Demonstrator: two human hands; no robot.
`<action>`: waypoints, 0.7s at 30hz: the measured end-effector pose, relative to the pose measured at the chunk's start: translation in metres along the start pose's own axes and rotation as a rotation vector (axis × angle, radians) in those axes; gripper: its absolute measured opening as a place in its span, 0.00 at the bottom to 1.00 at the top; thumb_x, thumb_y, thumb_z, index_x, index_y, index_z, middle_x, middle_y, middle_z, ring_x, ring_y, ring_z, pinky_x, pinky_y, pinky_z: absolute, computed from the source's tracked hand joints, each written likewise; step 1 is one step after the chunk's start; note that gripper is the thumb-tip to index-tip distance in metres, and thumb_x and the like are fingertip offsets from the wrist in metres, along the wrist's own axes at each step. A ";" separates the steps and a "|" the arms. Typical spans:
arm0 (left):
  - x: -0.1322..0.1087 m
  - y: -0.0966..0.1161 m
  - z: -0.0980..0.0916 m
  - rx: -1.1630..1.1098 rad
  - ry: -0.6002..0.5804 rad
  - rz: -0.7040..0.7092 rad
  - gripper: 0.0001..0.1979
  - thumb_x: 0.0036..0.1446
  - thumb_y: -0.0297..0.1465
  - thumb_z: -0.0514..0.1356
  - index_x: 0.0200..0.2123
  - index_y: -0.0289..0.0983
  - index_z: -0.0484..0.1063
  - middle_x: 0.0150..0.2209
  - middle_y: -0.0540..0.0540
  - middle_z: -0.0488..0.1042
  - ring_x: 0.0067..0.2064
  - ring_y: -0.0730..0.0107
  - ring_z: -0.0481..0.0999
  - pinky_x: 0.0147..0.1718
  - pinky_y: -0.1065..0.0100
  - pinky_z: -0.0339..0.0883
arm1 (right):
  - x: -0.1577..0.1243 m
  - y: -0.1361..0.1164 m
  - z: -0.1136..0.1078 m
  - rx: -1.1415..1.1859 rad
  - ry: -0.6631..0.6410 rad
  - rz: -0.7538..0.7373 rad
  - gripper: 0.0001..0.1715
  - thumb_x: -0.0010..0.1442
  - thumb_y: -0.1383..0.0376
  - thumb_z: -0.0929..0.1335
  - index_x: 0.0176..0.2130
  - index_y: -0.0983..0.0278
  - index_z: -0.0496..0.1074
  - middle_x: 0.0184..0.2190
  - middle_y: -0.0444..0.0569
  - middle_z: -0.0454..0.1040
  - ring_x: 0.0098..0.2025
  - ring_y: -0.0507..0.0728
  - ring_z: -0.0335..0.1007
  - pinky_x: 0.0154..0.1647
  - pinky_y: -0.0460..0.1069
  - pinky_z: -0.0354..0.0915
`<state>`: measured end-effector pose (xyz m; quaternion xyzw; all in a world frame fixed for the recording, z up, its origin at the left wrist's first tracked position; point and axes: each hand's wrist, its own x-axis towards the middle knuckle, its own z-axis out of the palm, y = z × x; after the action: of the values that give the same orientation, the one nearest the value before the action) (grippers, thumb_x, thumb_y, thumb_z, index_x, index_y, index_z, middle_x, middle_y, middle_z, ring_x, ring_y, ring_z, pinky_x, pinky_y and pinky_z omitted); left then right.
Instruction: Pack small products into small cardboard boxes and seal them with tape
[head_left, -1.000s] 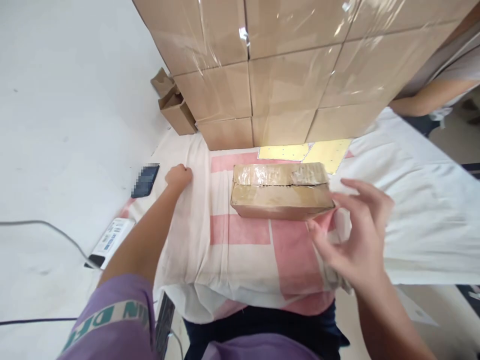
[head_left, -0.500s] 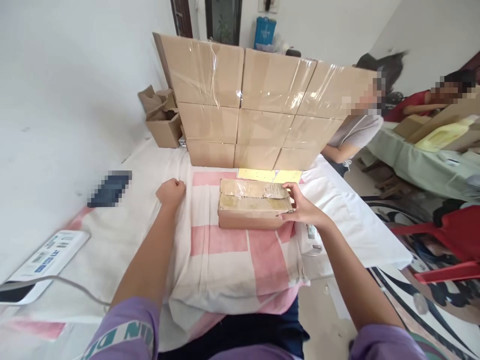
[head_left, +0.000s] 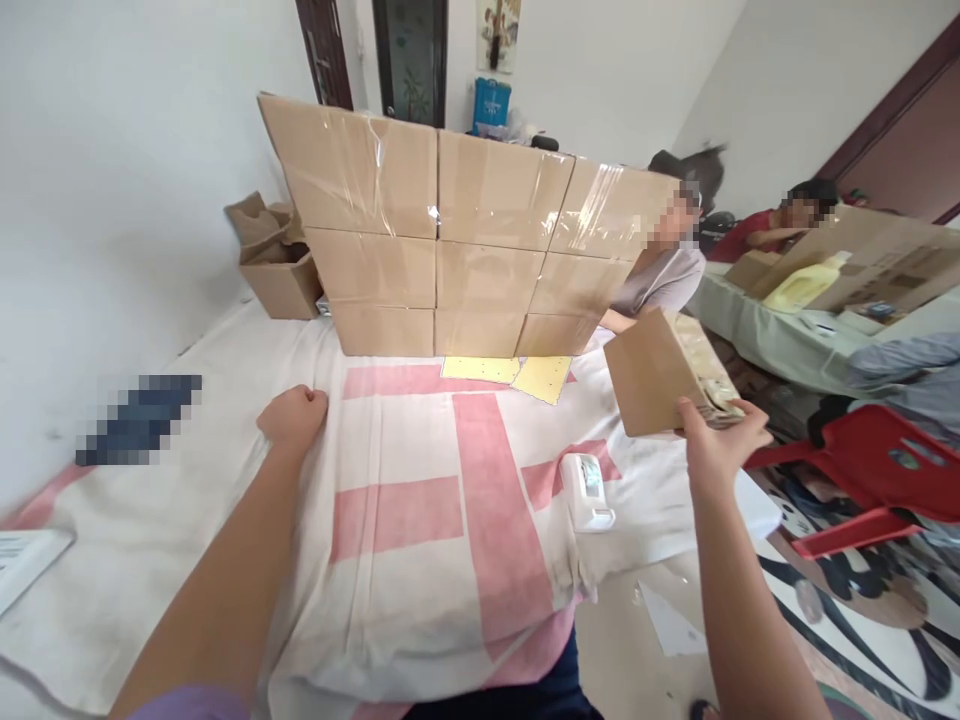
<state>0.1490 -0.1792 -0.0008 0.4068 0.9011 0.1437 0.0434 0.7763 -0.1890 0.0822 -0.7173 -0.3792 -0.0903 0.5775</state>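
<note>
At the right side of the table my right hand grips a small cardboard box by its near end, lifted and tilted above the cloth. My left hand rests as a fist on the pale cloth at the left, with nothing visible in it. Between the hands lies the pink and white cloth. A white device stands on it, left of my right forearm. Yellow sheets lie at the foot of the upright cardboard panel.
An open carton stands behind left. A dark pixelated item and a white device lie at the left. Behind the panel sits a person; another person is farther right, near a red chair.
My right hand has lifted the small box off the cloth and moved it right, tilting it. The white device now shows fully. The view has shifted, while my left hand remains a fist.
</note>
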 end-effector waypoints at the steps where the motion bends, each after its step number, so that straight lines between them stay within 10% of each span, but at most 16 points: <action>1: -0.001 0.001 0.000 0.007 0.004 0.000 0.20 0.65 0.40 0.49 0.43 0.37 0.78 0.43 0.33 0.80 0.47 0.41 0.79 0.39 0.54 0.69 | 0.004 0.009 0.017 -0.042 -0.005 0.016 0.43 0.40 0.53 0.77 0.54 0.59 0.67 0.56 0.66 0.59 0.61 0.74 0.64 0.59 0.66 0.68; 8: -0.002 0.007 0.000 0.056 0.022 -0.032 0.21 0.65 0.39 0.48 0.43 0.37 0.79 0.43 0.34 0.80 0.48 0.41 0.79 0.38 0.56 0.68 | 0.033 -0.005 0.136 -0.224 -0.235 0.019 0.44 0.46 0.55 0.77 0.59 0.60 0.64 0.63 0.70 0.55 0.66 0.79 0.57 0.62 0.67 0.61; 14: -0.004 0.012 -0.002 0.054 0.020 -0.020 0.22 0.66 0.37 0.46 0.45 0.35 0.79 0.44 0.32 0.80 0.48 0.42 0.80 0.39 0.56 0.69 | 0.055 -0.046 0.161 -0.265 -0.350 0.177 0.48 0.49 0.52 0.79 0.64 0.55 0.63 0.74 0.72 0.40 0.77 0.79 0.33 0.71 0.72 0.36; 18: 0.006 0.015 0.001 0.029 -0.001 -0.013 0.23 0.66 0.36 0.47 0.48 0.31 0.78 0.46 0.28 0.80 0.49 0.40 0.80 0.42 0.54 0.69 | 0.000 -0.106 0.173 -0.028 -0.352 -0.173 0.42 0.53 0.54 0.74 0.65 0.52 0.64 0.77 0.60 0.42 0.77 0.77 0.34 0.73 0.74 0.33; 21: 0.022 0.015 0.002 -0.014 -0.028 0.016 0.21 0.64 0.39 0.52 0.47 0.32 0.77 0.44 0.30 0.80 0.48 0.40 0.80 0.44 0.53 0.70 | -0.092 -0.171 0.200 0.283 -0.650 -0.504 0.38 0.56 0.52 0.69 0.62 0.62 0.66 0.71 0.63 0.58 0.75 0.74 0.47 0.71 0.77 0.44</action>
<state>0.1457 -0.1527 0.0028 0.4155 0.8962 0.1444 0.0579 0.5401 -0.0428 0.0964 -0.5071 -0.7134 0.0551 0.4805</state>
